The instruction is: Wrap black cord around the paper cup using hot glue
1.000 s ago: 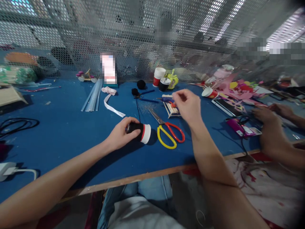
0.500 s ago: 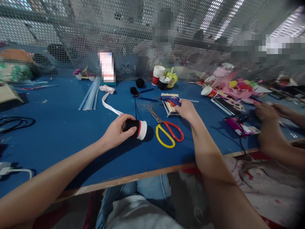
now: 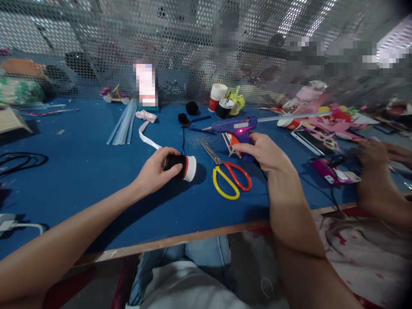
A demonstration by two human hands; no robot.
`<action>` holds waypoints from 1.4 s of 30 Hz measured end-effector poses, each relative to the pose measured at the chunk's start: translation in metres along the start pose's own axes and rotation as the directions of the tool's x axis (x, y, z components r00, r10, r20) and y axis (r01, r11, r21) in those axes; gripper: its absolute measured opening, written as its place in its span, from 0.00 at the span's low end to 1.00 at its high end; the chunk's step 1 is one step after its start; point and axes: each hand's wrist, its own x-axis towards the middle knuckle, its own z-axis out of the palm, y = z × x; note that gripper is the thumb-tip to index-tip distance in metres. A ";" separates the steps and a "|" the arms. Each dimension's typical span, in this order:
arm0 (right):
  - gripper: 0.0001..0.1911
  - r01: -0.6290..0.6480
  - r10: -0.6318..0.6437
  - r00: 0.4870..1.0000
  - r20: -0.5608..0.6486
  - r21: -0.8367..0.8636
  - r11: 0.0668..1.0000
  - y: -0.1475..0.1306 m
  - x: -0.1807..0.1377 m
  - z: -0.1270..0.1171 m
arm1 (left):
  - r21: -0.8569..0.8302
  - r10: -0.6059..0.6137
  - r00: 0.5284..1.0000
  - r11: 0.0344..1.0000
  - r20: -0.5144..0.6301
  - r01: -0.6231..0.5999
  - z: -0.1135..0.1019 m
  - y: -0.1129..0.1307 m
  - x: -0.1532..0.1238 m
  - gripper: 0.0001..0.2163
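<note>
My left hand (image 3: 153,170) is wrapped round a paper cup (image 3: 180,165) lying on its side on the blue table (image 3: 80,159); the cup is black with a red band and a white rim. My right hand (image 3: 262,150) grips the handle of a blue glue gun (image 3: 234,126), lifted off the table with its nozzle pointing left and a red light on. A clear glue stick pokes out of its back to the right. Scissors (image 3: 229,177) with a yellow and a red handle lie between my hands.
Clear glue sticks (image 3: 124,123), a white ribbon (image 3: 145,130), black pompoms (image 3: 192,107) and stacked paper cups (image 3: 218,97) sit further back. A perforated metal screen (image 3: 180,47) closes the far side. Another person's hands (image 3: 373,156) work at the right by a phone (image 3: 310,141) and coloured paper.
My right hand reached to the glue gun, closed on its handle and raised it off the table. My left hand stayed on the cup.
</note>
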 end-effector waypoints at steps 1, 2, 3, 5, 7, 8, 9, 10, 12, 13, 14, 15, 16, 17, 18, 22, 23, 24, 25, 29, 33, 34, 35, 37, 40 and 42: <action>0.10 0.016 -0.016 0.999 0.049 0.009 1.000 -0.006 -0.005 0.003 | 0.011 -0.004 1.000 1.000 -0.005 0.004 -0.001 0.000 0.000 0.14; 0.10 0.041 -0.042 0.995 0.090 0.017 0.999 -0.011 -0.010 0.007 | 0.018 -0.008 1.000 1.000 -0.010 0.008 -0.001 0.000 0.001 0.13; 0.11 0.068 -0.071 0.989 0.128 0.026 0.997 -0.015 -0.014 0.011 | 0.020 -0.011 1.000 1.000 -0.012 0.011 -0.002 0.000 0.001 0.13; 0.12 0.109 -0.116 0.973 0.198 0.044 0.993 -0.021 -0.020 0.019 | 0.020 -0.012 1.000 1.000 -0.011 0.012 -0.003 0.000 0.002 0.13; 0.12 0.127 -0.121 0.965 0.231 -0.008 0.992 -0.025 -0.025 0.024 | 0.024 -0.014 1.000 1.000 -0.007 0.014 -0.004 0.000 0.003 0.13; 0.12 0.144 -0.126 0.965 0.232 -0.063 0.988 -0.026 -0.027 0.026 | 0.028 -0.018 1.000 0.999 -0.005 0.018 -0.004 0.000 0.004 0.12; 0.12 0.171 -0.139 0.965 0.224 -0.129 0.977 -0.027 -0.028 0.027 | 0.036 -0.026 1.000 0.999 -0.004 0.026 -0.004 0.000 0.004 0.12; 0.11 0.202 -0.160 0.963 0.215 -0.192 0.960 -0.029 -0.030 0.028 | 0.044 -0.037 0.999 0.998 -0.002 0.037 -0.004 0.000 0.004 0.12; 0.11 0.264 -0.208 0.955 0.213 -0.279 0.923 -0.031 -0.033 0.029 | 0.061 -0.057 0.998 0.997 0.002 0.057 -0.005 0.000 0.005 0.12; 0.11 0.285 -0.223 0.949 0.224 -0.305 0.909 -0.032 -0.035 0.030 | 0.066 -0.064 0.998 0.996 0.001 0.064 -0.005 0.001 0.006 0.12; 0.11 0.294 -0.223 0.945 0.238 -0.330 0.897 -0.033 -0.036 0.030 | 0.070 -0.068 0.998 0.995 -0.001 0.068 -0.005 0.001 0.006 0.12; 0.11 0.296 -0.216 0.945 0.246 -0.358 0.886 -0.034 -0.038 0.031 | 0.073 -0.071 0.997 0.995 -0.003 0.071 -0.005 0.001 0.006 0.12; 0.10 0.300 -0.215 0.944 0.249 -0.389 0.871 -0.035 -0.039 0.033 | 0.075 -0.072 0.997 0.995 -0.007 0.072 -0.004 0.000 0.007 0.12; 0.10 0.310 -0.220 0.943 0.248 -0.421 0.853 -0.035 -0.040 0.034 | 0.078 -0.074 0.997 0.994 -0.010 0.074 -0.004 0.000 0.007 0.12; 0.10 0.324 -0.231 0.941 0.249 -0.451 0.832 -0.035 -0.041 0.035 | 0.082 -0.076 0.997 0.994 -0.013 0.077 -0.004 0.000 0.007 0.13; 0.09 0.382 -0.254 0.919 0.301 -0.522 0.763 -0.034 -0.042 0.038 | 0.093 -0.091 0.996 0.991 -0.019 0.092 -0.003 -0.001 0.008 0.13; 0.09 0.388 -0.249 0.915 0.317 -0.531 0.753 -0.034 -0.042 0.038 | 0.093 -0.093 0.995 0.991 -0.020 0.094 -0.003 -0.001 0.008 0.14; 0.09 0.394 -0.246 0.913 0.327 -0.539 0.745 -0.034 -0.043 0.038 | 0.092 -0.093 0.995 0.991 -0.019 0.095 -0.003 -0.001 0.008 0.14; 0.09 0.398 -0.246 0.910 0.332 -0.545 0.738 -0.035 -0.043 0.037 | 0.088 -0.092 0.996 0.992 -0.019 0.093 -0.003 -0.001 0.008 0.14; 0.08 0.414 -0.272 0.906 0.325 -0.541 0.732 -0.039 -0.044 0.037 | 0.078 -0.079 0.997 0.994 -0.016 0.080 -0.003 -0.002 0.008 0.14; 0.07 0.432 -0.305 0.900 0.312 -0.536 0.726 -0.041 -0.044 0.038 | 0.090 -0.079 0.997 0.993 -0.024 0.081 -0.002 -0.002 0.008 0.14; 0.07 0.434 -0.301 0.899 0.319 -0.542 0.720 -0.040 -0.045 0.039 | 0.091 -0.080 0.997 0.993 -0.021 0.081 -0.002 -0.002 0.008 0.13; 0.07 0.434 -0.295 0.898 0.326 -0.548 0.715 -0.040 -0.045 0.039 | 0.089 -0.080 0.997 0.993 -0.017 0.081 -0.002 -0.002 0.008 0.13; 0.07 0.440 -0.298 0.895 0.332 -0.546 0.713 -0.038 -0.045 0.039 | 0.086 -0.078 0.997 0.993 -0.012 0.079 -0.002 -0.001 0.007 0.13; 0.07 0.464 -0.344 0.885 0.315 -0.518 0.718 -0.036 -0.044 0.039 | 0.095 -0.068 0.998 0.993 -0.017 0.069 -0.003 -0.001 0.007 0.13; 0.06 0.465 -0.348 0.884 0.312 -0.512 0.722 -0.036 -0.044 0.039 | 0.103 -0.062 0.998 0.993 -0.019 0.063 -0.003 -0.001 0.006 0.13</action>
